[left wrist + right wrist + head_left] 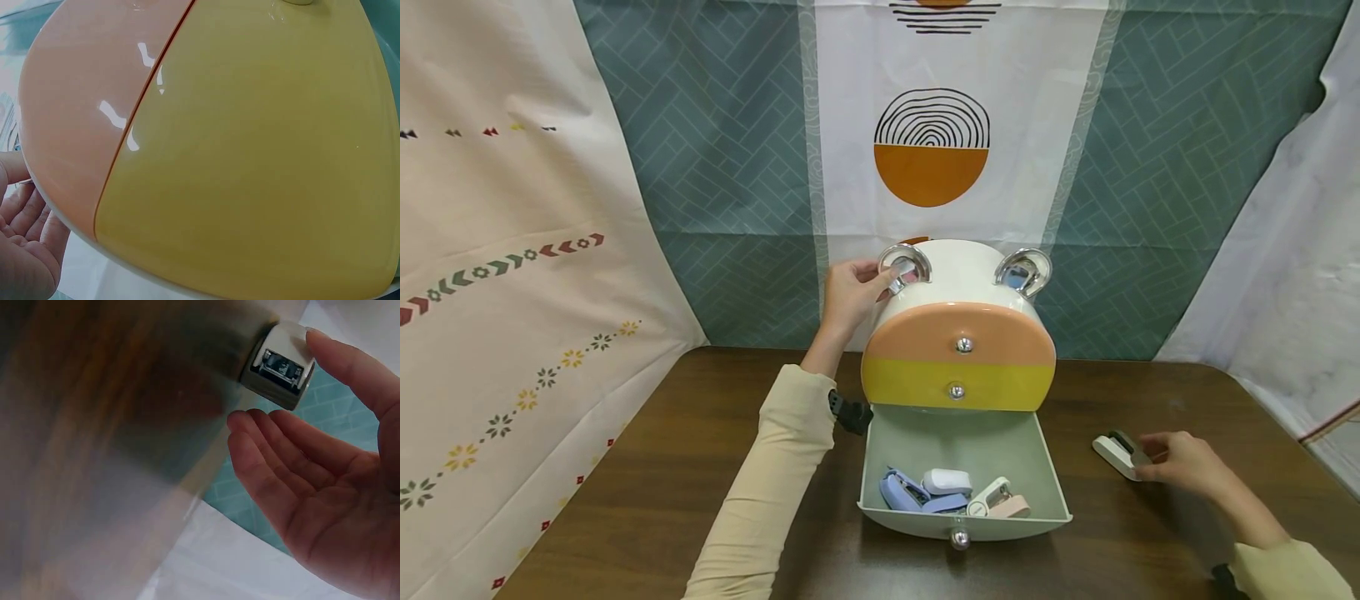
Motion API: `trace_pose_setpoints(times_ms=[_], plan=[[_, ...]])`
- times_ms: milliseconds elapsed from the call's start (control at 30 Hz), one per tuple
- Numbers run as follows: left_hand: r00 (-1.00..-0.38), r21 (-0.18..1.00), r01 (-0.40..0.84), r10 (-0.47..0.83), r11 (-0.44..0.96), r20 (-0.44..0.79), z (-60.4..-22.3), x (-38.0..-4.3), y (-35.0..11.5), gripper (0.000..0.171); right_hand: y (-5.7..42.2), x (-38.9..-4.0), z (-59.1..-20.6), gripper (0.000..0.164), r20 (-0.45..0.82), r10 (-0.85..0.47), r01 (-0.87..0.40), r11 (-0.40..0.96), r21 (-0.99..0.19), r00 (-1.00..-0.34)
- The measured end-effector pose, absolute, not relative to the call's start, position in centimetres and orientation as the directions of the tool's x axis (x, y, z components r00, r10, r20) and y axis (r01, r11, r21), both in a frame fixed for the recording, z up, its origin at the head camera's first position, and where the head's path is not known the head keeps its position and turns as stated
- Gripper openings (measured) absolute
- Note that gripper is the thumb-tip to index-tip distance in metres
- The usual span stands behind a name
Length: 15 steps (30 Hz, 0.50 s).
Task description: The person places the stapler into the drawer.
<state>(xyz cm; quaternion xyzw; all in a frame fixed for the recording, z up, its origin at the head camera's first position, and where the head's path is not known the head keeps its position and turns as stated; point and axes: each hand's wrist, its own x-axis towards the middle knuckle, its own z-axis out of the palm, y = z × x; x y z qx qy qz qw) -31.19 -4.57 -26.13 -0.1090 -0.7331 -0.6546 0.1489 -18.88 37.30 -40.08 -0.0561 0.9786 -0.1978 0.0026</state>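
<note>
A rounded tabletop cabinet has a peach drawer front over a yellow one, each with a silver knob. My left hand holds the silver ear-shaped ring on its top left, the thumb across the ring. In the left wrist view, the fingers show beside the cabinet's edge. On the table to the right lies a small white stapler with a dark strip along it. My right hand pinches its near end, thumb on one side and fingertips at the other. The stapler's staple end faces the right wrist camera.
The pale green bottom drawer is pulled out towards me. Inside, near its front, lie a blue stapler, a white rounded object and other small staplers. A second silver ear sticks up at right. Patterned cloth hangs behind the table.
</note>
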Motion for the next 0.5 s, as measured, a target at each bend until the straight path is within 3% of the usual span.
trace_pose_setpoints(times_ms=[500], plan=[[-0.929,0.924,0.363,-0.033,0.120,0.370,-26.13,-31.13,-4.58,0.027,36.50,-19.20,-40.03,0.049,0.013,-0.120,-0.116,0.925,-0.361,-0.993]])
